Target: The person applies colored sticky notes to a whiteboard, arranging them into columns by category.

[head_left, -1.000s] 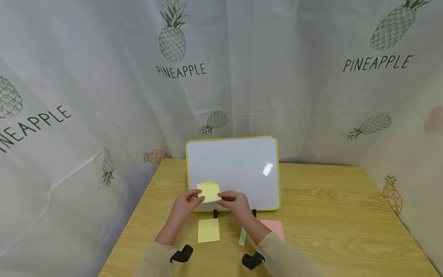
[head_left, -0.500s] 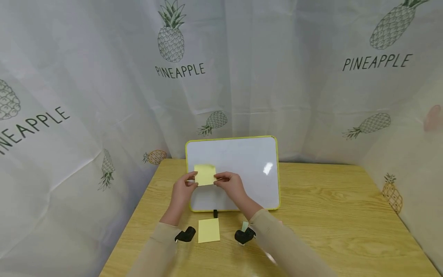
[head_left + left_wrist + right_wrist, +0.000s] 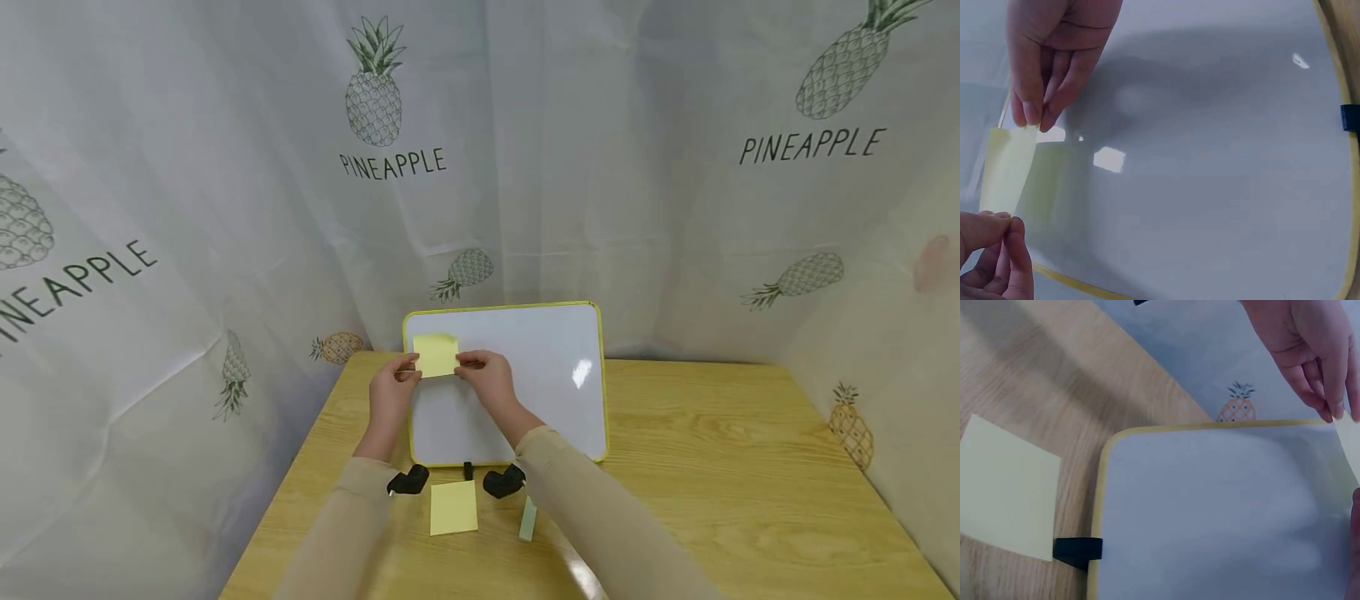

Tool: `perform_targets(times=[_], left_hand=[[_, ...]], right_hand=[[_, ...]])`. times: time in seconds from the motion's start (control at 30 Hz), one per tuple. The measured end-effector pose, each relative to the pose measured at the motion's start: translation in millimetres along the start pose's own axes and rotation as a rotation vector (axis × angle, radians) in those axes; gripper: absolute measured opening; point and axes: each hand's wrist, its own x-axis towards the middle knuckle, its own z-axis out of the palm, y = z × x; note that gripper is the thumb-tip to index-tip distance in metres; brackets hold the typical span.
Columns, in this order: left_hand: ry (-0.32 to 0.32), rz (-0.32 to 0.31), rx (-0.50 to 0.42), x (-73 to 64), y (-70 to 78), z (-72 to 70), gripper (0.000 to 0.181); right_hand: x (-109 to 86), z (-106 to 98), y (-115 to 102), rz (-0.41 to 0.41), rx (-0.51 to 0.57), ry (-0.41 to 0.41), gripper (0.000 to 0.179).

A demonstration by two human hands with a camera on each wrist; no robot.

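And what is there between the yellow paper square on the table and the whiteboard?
Between the yellow paper square and the whiteboard lies a black foot and some bare table; the right wrist view shows it.

A board stands on a tabletop before a curtain, a sticky note between left hand and right hand in front of its upper left; nearer lie another note and, rightward, a strip.

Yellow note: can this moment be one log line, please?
left hand: pinches yellow note at left; right hand: pinches it at right; whiteboard: behind it; yellow square: on table
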Motion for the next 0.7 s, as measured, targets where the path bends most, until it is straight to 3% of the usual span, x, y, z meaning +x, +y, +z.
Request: perform_targets(times=[0.33, 0.7], left_hand=[[0.058, 0.018, 0.013, 20.4, 1.4, 3.2, 0.031], [0.069, -0.005, 0.005, 29.8, -2.9, 5.5, 0.029]], right_hand=[[17.7, 8, -10, -0.011, -0.083, 0.035, 0.021], [21.8, 12, -12, -0.004, -0.131, 0.029, 0.019]])
